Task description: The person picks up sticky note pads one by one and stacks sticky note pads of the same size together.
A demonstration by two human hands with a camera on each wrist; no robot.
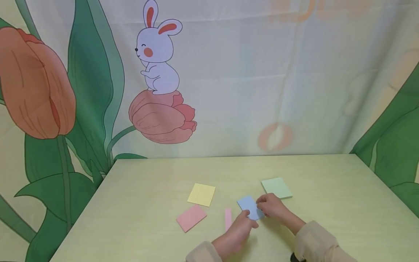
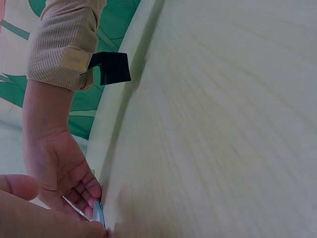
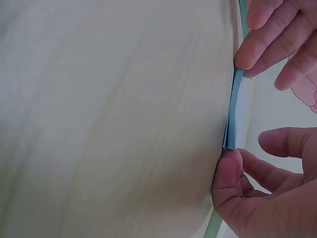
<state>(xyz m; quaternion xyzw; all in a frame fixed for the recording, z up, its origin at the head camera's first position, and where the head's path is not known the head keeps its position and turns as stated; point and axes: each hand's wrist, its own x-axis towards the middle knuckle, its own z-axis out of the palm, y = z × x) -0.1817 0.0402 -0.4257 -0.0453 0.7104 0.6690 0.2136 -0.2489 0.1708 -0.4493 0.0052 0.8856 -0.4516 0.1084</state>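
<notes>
A blue sticky-note pad [image 1: 249, 206] lies between both hands on the table. My right hand [image 1: 272, 206] pinches the pad's right edge with curled fingers; in the right wrist view the layers of the blue pad [image 3: 233, 111] part slightly near those fingertips. My left hand [image 1: 238, 230] touches the near left side of the pad with extended fingers, its thumb held apart from them in the left wrist view. A narrow pink sticky-note strip [image 1: 228, 218] lies just left of it, partly covered by that hand. Beyond my right hand sits a green sticky-note pad [image 1: 276, 187].
To the left, a yellow sticky-note pad [image 1: 201, 194] and a pink sticky-note pad [image 1: 191, 218] rest on the pale table [image 1: 131, 218]. Behind the table's far edge hangs a printed curtain [image 1: 229, 91] with a rabbit and tulips.
</notes>
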